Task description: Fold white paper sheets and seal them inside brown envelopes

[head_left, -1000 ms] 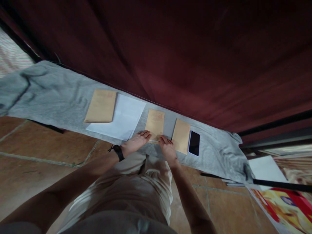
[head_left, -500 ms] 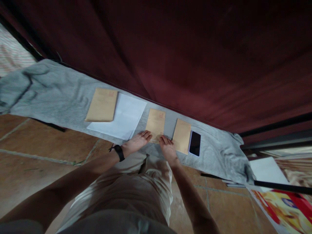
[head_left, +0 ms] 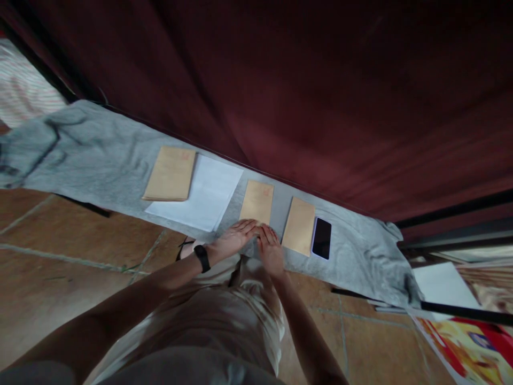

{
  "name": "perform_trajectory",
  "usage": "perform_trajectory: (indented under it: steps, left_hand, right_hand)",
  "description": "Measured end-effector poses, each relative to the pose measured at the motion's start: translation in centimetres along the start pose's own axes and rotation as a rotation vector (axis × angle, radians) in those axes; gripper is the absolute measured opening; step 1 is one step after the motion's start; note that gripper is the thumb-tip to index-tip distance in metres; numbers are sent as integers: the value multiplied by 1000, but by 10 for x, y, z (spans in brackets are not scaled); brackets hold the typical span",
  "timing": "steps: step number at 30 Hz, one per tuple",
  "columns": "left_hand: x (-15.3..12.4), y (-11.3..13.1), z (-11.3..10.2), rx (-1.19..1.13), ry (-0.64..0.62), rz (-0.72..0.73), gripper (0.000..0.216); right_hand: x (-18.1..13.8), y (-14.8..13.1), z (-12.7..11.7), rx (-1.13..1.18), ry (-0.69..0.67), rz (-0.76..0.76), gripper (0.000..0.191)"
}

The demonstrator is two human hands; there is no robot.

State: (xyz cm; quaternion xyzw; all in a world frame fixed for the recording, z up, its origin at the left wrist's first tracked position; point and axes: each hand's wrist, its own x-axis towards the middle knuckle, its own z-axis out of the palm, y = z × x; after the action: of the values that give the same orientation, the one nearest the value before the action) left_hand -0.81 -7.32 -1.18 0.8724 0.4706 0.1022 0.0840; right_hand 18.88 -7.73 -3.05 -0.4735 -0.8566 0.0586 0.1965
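A brown envelope lies on a grey cloth. My left hand and my right hand rest side by side on its near edge, fingers stretched flat and touching the paper. A black band sits on my left wrist. Just right of my right hand lies a second brown envelope, and beside that a black phone. To the left are a white sheet and a stack of brown envelopes.
A dark red curtain hangs behind the cloth. The floor is brown tile. At the right lie a white sheet, a black bar and a bright printed picture.
Both hands have drawn together at the near edge of the middle envelope; the right hand slid left. The view shifted slightly.
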Motion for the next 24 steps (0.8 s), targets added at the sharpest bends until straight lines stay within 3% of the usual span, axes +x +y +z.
perform_trajectory:
  steps: [6, 13, 16, 19, 24]
  left_hand:
    - [0, 18, 10, -46, 61, -20, 54]
    - [-30, 8, 3, -24, 70, -61, 57]
    - [-30, 6, -4, -28, 82, -79, 51]
    - [-5, 2, -9, -51, 105, -80, 47]
    - [71, -29, -11, -74, 100, -22, 59]
  right_hand:
    - [-8, -3, 7, 31, 8, 29, 49]
    - [-17, -4, 6, -20, 53, -10, 49]
    - [-19, -5, 7, -20, 82, -5, 49]
    - [-19, -7, 9, -23, 91, 11, 49]
    - [-18, -8, 12, -26, 121, 23, 47]
